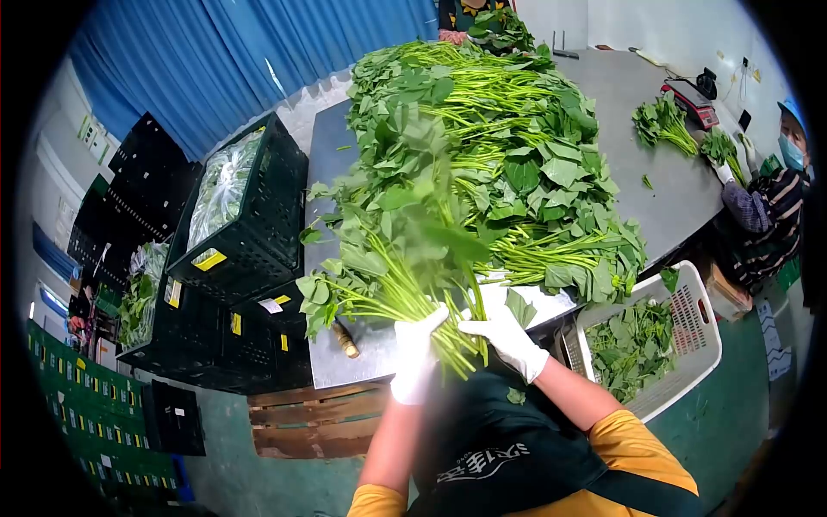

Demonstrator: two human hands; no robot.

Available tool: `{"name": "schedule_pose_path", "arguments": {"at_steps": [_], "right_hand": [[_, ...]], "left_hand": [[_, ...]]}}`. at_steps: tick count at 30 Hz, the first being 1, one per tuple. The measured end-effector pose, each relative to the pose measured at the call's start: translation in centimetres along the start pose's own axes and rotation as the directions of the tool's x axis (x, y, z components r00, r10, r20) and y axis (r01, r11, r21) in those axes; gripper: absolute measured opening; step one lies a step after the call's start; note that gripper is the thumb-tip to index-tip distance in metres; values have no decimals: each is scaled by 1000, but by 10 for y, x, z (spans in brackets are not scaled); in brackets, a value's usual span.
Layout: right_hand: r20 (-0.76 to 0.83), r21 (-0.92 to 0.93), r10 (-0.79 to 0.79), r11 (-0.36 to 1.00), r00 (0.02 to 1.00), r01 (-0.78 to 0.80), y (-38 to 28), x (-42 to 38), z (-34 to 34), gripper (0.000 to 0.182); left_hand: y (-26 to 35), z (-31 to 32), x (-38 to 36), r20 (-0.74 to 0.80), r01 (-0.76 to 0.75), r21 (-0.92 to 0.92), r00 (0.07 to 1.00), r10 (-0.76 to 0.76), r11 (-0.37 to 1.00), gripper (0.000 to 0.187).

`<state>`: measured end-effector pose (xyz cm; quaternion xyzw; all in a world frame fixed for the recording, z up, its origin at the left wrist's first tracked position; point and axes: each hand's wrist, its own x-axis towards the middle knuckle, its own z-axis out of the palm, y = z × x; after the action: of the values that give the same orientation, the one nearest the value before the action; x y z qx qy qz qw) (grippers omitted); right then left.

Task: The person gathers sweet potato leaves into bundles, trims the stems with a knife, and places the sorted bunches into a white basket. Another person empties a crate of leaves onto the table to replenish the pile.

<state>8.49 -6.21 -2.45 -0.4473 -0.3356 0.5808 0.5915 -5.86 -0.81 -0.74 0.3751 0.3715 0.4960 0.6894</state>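
Observation:
In front of my body, my left hand (419, 343), in a white glove, is wrapped round a bunch of long-stemmed leafy greens (392, 271). Its leaves fan away from me, partly blurred, and its cut stem ends point toward my apron. Close beside it, my right hand (506, 334), also gloved in white, is closed on a few leafy stems (475, 302) at the bunch's right side. Beyond both hands lies a large heap of the same greens (525, 164) on the metal table (332, 164). A short brown stub-like piece (345, 339) lies left of my left hand.
Dark crates (245, 211) with bagged greens are stacked at left. A white basket (693, 323) of loose leaves stands at right. Co-workers are at the far end and at right, where a person's gloved hand (724, 172) holds greens near a red scale (691, 103).

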Motion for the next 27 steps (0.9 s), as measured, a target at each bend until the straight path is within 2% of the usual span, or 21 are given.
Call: {"name": "schedule_pose_path", "arguments": {"at_steps": [2,3,4,5,6,7,10,11,14,15,16,17,18,20,21,22,23,24,25,26,27], "right_hand": [[-79,-69,-59,996,995,53,-4,-3,4,12],[-85,-66,-76,995,993,71,-9,-5,6,16],[-82,-67,-77,995,994,72,-15,-8,10,16],[-90,-59,-60,997,994,55,-20,-9,15,18],[-98,-51,-43,998,994,38,-23,-10,18,21],[-52,-25,-31,999,998,30,-15,-6,16,25],[-6,-40,-53,998,999,53,-8,-2,21,26],[5,39,-99,994,995,98,-17,-5,29,32],[42,55,-6,998,999,4,-24,-10,26,35],[59,-36,-13,999,998,15,-14,-4,15,28],[60,-40,-13,999,998,16,-12,-6,10,28],[15,259,-9,966,1000,5,-11,-8,6,19],[-28,535,7,845,1000,9,-11,-10,0,11],[-141,586,-123,789,982,183,-17,-5,-33,9],[-171,343,-90,928,981,145,-33,-4,-38,10],[-214,77,-63,994,975,81,-49,-5,-42,12],[-229,-234,-164,966,960,109,-47,4,-54,14],[-214,-522,-260,845,942,115,-36,16,-69,16],[-209,-834,-415,549,885,60,-20,30,-86,21],[-215,-836,-424,546,880,59,-23,31,-84,21],[-184,-896,-621,424,762,130,-25,34,-79,23]], "left_hand": [[2,-6,-2,87,-98,180,993,83,979,26],[3,-1,-5,-17,25,22,1000,-24,999,20],[5,-6,-7,-18,21,21,1000,-21,1000,20],[12,-9,-11,119,-173,343,983,140,923,19],[18,-9,-14,296,-375,594,924,240,712,19],[21,-2,-18,184,-186,377,975,123,907,21],[19,-11,-22,146,-87,299,988,44,950,22],[23,-10,-23,143,-91,298,989,50,950,22],[41,3,-29,32,12,48,999,-14,999,19],[44,2,-33,33,-100,135,995,96,986,20],[42,-9,-33,33,-101,131,995,97,986,20],[37,-26,-30,93,-369,397,927,363,840,21],[43,-34,-28,223,-573,602,790,572,557,23],[69,-46,-32,-172,-398,367,860,481,841,27],[71,-65,-28,-181,-426,436,822,541,793,26],[71,-85,-24,-184,-447,502,782,596,740,26],[83,-93,-20,-347,-355,138,857,380,925,23],[90,-94,-19,-409,-226,-260,906,105,939,21],[92,-91,-21,-432,-249,-226,892,132,942,20],[91,-83,-30,-418,-282,-245,894,162,928,27],[87,-84,-30,-397,-298,-213,897,196,931,30]]}}
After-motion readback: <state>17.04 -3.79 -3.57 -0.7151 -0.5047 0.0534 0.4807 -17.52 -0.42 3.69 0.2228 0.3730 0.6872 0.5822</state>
